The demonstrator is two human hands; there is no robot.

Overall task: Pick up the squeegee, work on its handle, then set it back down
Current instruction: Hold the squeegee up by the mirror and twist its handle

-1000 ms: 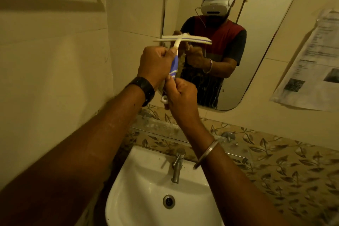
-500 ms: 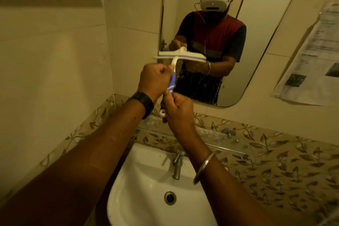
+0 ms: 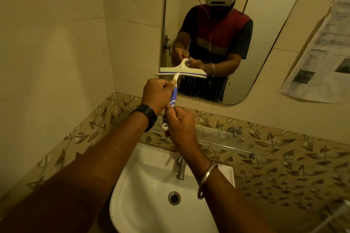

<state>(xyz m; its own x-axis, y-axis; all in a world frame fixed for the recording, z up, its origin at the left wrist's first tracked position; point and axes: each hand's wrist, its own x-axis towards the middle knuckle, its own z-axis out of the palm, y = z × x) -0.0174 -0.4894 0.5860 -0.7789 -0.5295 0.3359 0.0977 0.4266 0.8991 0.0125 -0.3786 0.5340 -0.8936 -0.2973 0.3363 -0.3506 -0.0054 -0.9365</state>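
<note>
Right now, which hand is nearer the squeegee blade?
Left. The left hand grips the handle just below the blade; the right hand holds the handle's lower end, farther from it.

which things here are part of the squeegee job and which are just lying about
In the job: squeegee; left hand gripping its handle near the blade; right hand gripping the handle's lower end.
Just there: sink, tap, mirror, paper on the wall.
</note>
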